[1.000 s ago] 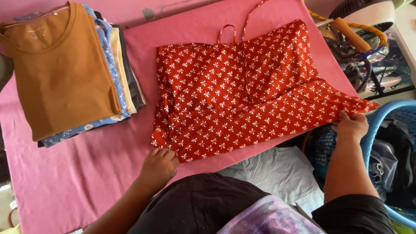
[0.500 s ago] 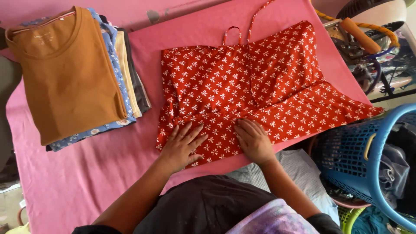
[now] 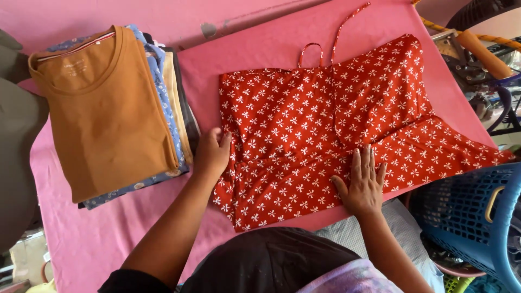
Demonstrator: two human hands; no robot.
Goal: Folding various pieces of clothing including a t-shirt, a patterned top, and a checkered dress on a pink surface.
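Left hand (image 3: pixel 211 154): fingers curled together over the left edge of the red white-flowered strappy cloth garment (image 3: pixel 325 125), pinning it.
Right hand (image 3: pixel 362 182): fingers apart, flat on the hem, smoothing it.

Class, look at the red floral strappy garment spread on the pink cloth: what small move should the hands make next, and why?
Probably fold the left side inward. The left hand grips the left edge of the red floral strappy garment, while the right hand lies flat on its lower middle, pinning it. The garment lies spread on the pink cloth, beside a stack of folded clothes.
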